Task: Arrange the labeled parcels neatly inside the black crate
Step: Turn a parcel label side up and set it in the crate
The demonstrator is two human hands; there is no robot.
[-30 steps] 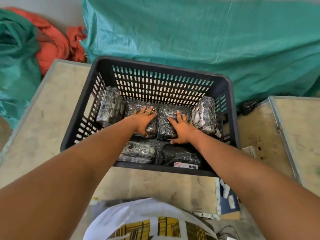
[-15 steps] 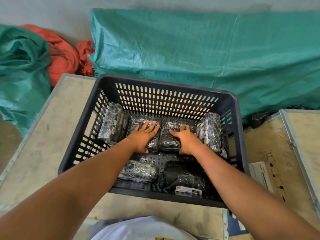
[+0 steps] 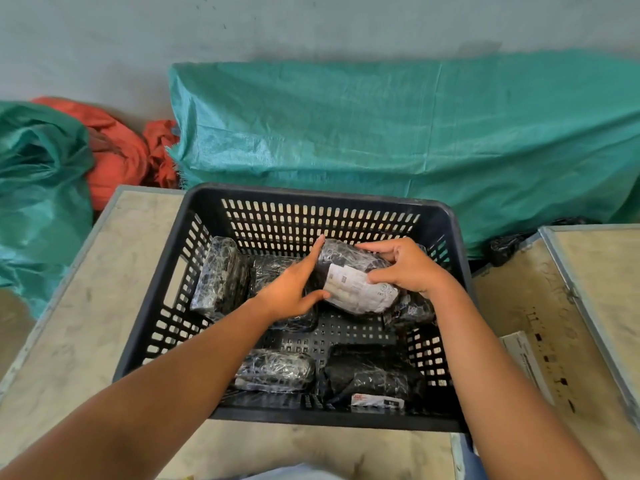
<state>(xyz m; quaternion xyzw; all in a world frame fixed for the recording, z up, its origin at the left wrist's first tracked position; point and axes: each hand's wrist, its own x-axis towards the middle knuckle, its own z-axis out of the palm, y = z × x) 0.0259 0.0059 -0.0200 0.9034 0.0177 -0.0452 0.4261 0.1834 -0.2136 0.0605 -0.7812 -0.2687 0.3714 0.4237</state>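
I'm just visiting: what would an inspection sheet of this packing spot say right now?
Surface: beige board table, scuffed; a second board on the right.
Job's things: black crate on the table; wrapped parcels inside; lifted parcel shows its white label.
Clutter: paper slip on the right board.
Grip: left hand and right hand both hold the lifted parcel.
Cables: nothing seen.
Surroundings: green tarp, orange cloth, grey wall.
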